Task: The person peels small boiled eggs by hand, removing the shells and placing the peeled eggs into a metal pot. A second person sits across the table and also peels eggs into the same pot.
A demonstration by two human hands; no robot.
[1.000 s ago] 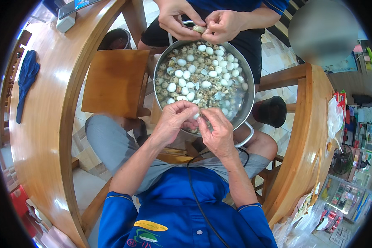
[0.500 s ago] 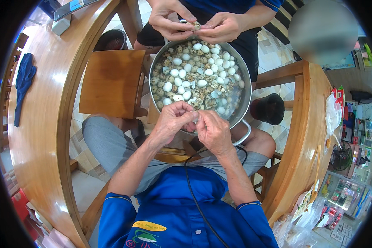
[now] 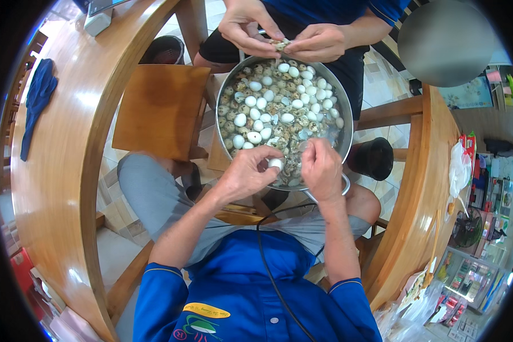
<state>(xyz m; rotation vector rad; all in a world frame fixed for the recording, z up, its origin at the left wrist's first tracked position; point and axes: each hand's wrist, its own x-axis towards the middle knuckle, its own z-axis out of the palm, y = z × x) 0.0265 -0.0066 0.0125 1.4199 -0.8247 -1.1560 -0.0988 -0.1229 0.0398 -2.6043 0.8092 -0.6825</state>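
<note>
A large metal pot [image 3: 349,122] holds water, speckled quail eggs [image 3: 228,117], white peeled eggs [image 3: 266,133] and broken bits of shell. Over its near rim my left hand [image 3: 248,174] pinches a white peeled quail egg [image 3: 275,163] between thumb and fingers. My right hand [image 3: 323,171] is apart from it, a little to the right, with fingers closed together; a small pale blur shows at the fingertips, too unclear to name. Across the pot, another person's hands [image 3: 319,43] hold a speckled quail egg with cracked shell [image 3: 280,44].
A wooden stool [image 3: 159,111] stands left of the pot. Dark bins [image 3: 372,158] sit at the right and behind the stool. Wooden tables [image 3: 57,188] flank both sides; a blue cloth [image 3: 39,105] lies on the left one. A black cable [image 3: 268,268] runs down my shirt.
My hands have come apart, the right moving right and slightly up. The white egg now shows in my left hand. The view has shifted slightly.
</note>
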